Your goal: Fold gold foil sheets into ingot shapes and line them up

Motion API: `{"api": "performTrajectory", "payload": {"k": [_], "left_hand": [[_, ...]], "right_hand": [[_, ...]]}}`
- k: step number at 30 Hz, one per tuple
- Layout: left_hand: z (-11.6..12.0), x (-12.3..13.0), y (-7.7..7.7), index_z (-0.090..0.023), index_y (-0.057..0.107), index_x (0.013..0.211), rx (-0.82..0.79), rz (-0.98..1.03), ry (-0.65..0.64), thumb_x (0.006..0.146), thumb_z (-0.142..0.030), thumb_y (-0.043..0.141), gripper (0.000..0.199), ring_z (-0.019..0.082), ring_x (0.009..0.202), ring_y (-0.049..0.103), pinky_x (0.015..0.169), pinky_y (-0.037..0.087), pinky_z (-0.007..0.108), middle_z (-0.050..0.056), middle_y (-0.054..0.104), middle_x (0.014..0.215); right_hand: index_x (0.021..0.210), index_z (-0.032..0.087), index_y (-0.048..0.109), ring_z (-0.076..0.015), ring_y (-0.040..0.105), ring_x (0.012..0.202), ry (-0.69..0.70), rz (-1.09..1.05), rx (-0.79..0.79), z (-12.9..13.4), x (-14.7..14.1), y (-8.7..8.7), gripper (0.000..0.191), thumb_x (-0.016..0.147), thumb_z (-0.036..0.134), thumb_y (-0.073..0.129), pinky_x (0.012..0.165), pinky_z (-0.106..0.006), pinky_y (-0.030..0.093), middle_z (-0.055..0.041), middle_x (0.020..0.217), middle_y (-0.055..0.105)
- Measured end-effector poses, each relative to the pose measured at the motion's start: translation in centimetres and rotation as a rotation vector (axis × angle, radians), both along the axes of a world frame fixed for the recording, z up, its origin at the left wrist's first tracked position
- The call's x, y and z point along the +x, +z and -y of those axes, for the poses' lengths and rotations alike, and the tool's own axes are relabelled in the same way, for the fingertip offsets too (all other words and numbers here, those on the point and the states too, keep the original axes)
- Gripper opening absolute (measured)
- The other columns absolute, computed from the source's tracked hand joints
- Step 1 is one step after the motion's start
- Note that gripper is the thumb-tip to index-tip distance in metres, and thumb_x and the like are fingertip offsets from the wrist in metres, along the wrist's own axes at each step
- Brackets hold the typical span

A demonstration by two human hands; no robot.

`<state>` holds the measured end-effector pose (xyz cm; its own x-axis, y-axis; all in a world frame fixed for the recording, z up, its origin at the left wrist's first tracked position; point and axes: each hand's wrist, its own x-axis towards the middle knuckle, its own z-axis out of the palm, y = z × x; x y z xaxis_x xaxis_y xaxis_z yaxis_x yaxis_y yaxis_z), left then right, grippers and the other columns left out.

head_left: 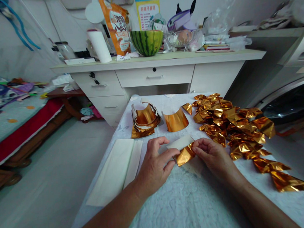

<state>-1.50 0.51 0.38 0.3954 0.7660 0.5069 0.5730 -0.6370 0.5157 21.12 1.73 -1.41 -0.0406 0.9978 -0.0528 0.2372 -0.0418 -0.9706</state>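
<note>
Between my hands is a small sheet of gold foil paper (184,155), its white back showing along the upper part where it folds over. My left hand (158,161) pinches the sheet's left side between thumb and fingers. At its right edge, my right hand (211,155) grips it with thumb and fingertips. Beyond them a curved gold sheet (177,121) stands on the table, beside a pile of curled gold sheets (145,116). To the right lies a heap of folded gold foil pieces (226,118). White paper sheets (114,165) lie left of my left hand.
The cloth-covered table (157,209) stands before a white desk (154,62) that holds a half watermelon (147,42), an orange snack bag (117,27) and a white roll (99,45). A washing machine (292,72) is at the right, a bed (22,124) at the left.
</note>
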Motion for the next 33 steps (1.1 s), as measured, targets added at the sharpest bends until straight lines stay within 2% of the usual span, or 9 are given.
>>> {"api": "performTrajectory", "payload": {"k": [4,10,14,16,21,25,28,33], "left_hand": [[0.1,-0.2,0.4,-0.025,0.067,0.099,0.165,-0.135,-0.04,0.085,-0.011,0.065,0.02,0.025,0.115,0.043,0.1,0.041,0.04,0.004,0.052,0.127],[0.4,0.0,0.8,-0.021,0.064,0.102,0.356,-0.244,-0.116,0.094,-0.018,0.056,0.012,0.021,0.107,0.047,0.097,0.038,0.037,0.001,0.063,0.119],[0.3,0.1,0.9,-0.018,0.062,0.091,0.275,-0.347,-0.2,0.099,-0.021,0.048,0.016,0.018,0.097,0.053,0.09,0.04,0.037,0.0,0.067,0.092],[0.2,0.1,0.8,-0.017,0.06,0.086,0.24,-0.384,-0.226,0.1,-0.021,0.045,0.021,0.018,0.093,0.054,0.087,0.041,0.036,0.001,0.065,0.085],[0.1,0.4,0.2,-0.016,0.059,0.083,0.114,-0.452,-0.291,0.1,-0.022,0.046,0.021,0.018,0.093,0.055,0.084,0.045,0.034,0.002,0.064,0.087],[0.2,0.5,-0.4,-0.016,0.059,0.085,0.025,-0.492,-0.333,0.099,-0.02,0.047,0.019,0.017,0.084,0.057,0.079,0.048,0.032,0.001,0.063,0.085],[0.3,0.6,-0.4,-0.016,0.06,0.086,-0.012,-0.5,-0.329,0.098,-0.02,0.048,0.018,0.017,0.084,0.057,0.078,0.049,0.031,0.002,0.064,0.085],[0.3,0.8,-0.4,-0.019,0.062,0.106,-0.032,-0.485,-0.31,0.097,-0.019,0.049,0.016,0.019,0.088,0.057,0.08,0.05,0.033,0.003,0.064,0.09]], "right_hand": [[0.082,0.021,0.057,-0.0154,0.055,0.066,0.048,0.091,0.043,0.3,-0.3,0.3,0.015,0.082,0.036,0.058,0.061,-0.027,0.043,0.0002,0.073,0.059],[0.086,0.022,0.055,-0.015,0.054,0.064,0.1,0.213,0.096,0.5,-0.7,0.6,0.008,0.086,0.031,0.054,0.06,-0.027,0.043,0.0016,0.073,0.058],[0.089,0.023,0.054,-0.0154,0.057,0.067,0.101,0.23,0.118,0.5,-0.5,0.2,0.006,0.087,0.028,0.053,0.063,-0.027,0.046,0.0016,0.075,0.059],[0.092,0.023,0.055,-0.0157,0.058,0.068,0.099,0.27,0.143,0.6,-0.5,0.1,0.006,0.088,0.026,0.052,0.063,-0.028,0.046,0.0014,0.076,0.06],[0.092,0.022,0.06,-0.019,0.057,0.075,0.117,0.548,0.247,0.7,-0.5,0.2,0.009,0.089,0.021,0.052,0.069,-0.032,0.044,-0.0015,0.08,0.062],[0.087,0.02,0.062,-0.0213,0.053,0.079,0.175,0.708,0.331,0.7,-0.8,0.5,0.016,0.089,0.014,0.047,0.072,-0.034,0.041,-0.0042,0.08,0.062],[0.085,0.019,0.064,-0.022,0.051,0.081,0.203,0.775,0.355,0.7,-1.0,0.5,0.019,0.089,0.011,0.048,0.074,-0.036,0.04,-0.0064,0.084,0.061],[0.087,0.019,0.068,-0.0231,0.051,0.084,0.176,0.792,0.368,0.6,-0.9,0.6,0.018,0.087,0.012,0.052,0.075,-0.036,0.041,-0.0083,0.088,0.058]]}}
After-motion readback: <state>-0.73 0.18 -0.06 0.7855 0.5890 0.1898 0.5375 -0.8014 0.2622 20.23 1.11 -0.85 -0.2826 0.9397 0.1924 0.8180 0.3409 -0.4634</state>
